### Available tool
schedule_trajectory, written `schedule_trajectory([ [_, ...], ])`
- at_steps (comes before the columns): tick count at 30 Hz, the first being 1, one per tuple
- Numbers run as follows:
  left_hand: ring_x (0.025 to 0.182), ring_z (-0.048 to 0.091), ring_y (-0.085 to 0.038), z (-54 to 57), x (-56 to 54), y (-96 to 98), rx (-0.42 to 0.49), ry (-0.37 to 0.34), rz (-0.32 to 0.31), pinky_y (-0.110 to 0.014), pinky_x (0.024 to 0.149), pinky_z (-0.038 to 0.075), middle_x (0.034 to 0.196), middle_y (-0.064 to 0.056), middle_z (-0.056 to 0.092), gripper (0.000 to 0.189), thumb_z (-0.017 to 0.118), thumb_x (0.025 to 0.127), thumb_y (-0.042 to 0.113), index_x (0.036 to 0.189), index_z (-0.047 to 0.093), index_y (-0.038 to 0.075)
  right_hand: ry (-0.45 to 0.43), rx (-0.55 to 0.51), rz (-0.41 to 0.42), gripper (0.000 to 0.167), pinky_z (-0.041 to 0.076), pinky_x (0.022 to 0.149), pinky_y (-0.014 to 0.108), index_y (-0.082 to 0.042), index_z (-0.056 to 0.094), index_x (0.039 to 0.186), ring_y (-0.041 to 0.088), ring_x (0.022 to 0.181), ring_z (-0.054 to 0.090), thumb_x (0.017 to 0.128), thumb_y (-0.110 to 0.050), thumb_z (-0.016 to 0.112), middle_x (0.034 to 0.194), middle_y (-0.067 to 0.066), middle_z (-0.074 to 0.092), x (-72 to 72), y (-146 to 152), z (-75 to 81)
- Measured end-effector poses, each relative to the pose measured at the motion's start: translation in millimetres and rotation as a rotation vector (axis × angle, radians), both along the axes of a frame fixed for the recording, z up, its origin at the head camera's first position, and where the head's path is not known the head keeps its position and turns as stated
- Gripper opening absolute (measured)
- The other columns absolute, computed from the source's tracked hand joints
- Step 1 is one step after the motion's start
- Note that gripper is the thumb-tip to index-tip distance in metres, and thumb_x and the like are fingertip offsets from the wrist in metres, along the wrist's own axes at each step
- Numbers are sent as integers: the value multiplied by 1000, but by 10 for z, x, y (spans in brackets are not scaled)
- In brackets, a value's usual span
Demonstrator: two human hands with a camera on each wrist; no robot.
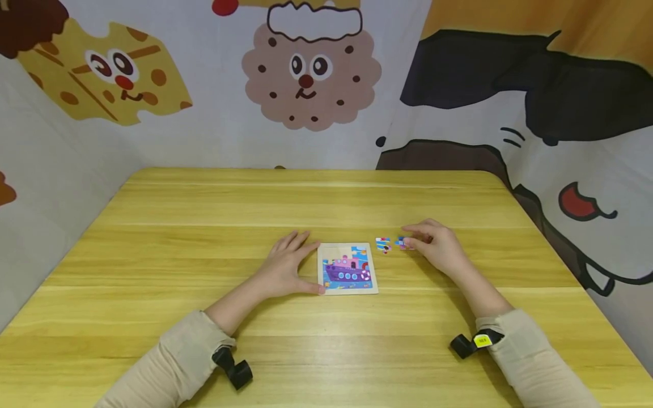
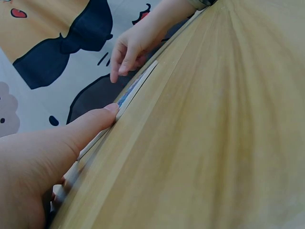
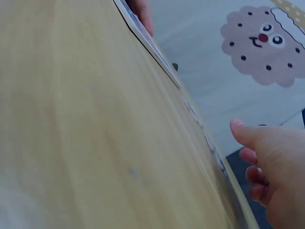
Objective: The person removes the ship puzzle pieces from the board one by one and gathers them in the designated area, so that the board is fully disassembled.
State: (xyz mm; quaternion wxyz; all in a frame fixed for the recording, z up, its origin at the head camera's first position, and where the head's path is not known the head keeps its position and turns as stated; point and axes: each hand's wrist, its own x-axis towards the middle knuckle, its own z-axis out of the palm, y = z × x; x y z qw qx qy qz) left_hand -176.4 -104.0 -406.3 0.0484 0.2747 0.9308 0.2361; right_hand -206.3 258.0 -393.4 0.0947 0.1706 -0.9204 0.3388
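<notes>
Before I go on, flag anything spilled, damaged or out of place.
Nothing looks spilled or damaged. The boat jigsaw puzzle just seems unfinished: bare at its upper left, with loose jigsaw pieces to its right.

- Your table (image 1: 326, 340) has a yellowish wood-grain top, rounded far corners.
- Before you lies a pale-framed ship puzzle (image 1: 348, 273), partly filled.
- Just right: loose puzzle pieces (image 1: 383, 245).

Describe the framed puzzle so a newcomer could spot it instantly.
On the wooden table, find the left hand. The framed puzzle lies touching it, on its right. Unlike the small loose pieces farther right, it is a larger, pale-bordered panel showing a purple ship.
</notes>
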Motion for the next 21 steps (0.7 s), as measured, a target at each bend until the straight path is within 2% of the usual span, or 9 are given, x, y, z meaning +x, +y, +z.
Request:
schedule_trajectory([
  [3,143,5,-37,1,6,1,-1,-1,2,-55,112,3,158,-14,15,107,68,66,73,149,35,14,25,-13,22,30,39,53,27,-9,71,114,19,67,46,86,-20,73,92,2,62,26,-65,24],
  [12,143,5,-37,6,10,3,-5,-2,-1,-55,112,3,158,-14,14,107,68,67,73,149,35,14,26,-49,97,32,38,52,26,-6,71,112,18,67,46,83,-18,75,95,5,65,81,-245,77],
  [21,143,6,-38,26,14,9,-5,7,-4,-55,112,3,157,-15,15,107,70,67,71,149,35,13,-43,-36,235,32,42,57,27,-8,71,113,18,69,48,82,-16,76,101,5,65,65,-449,102],
])
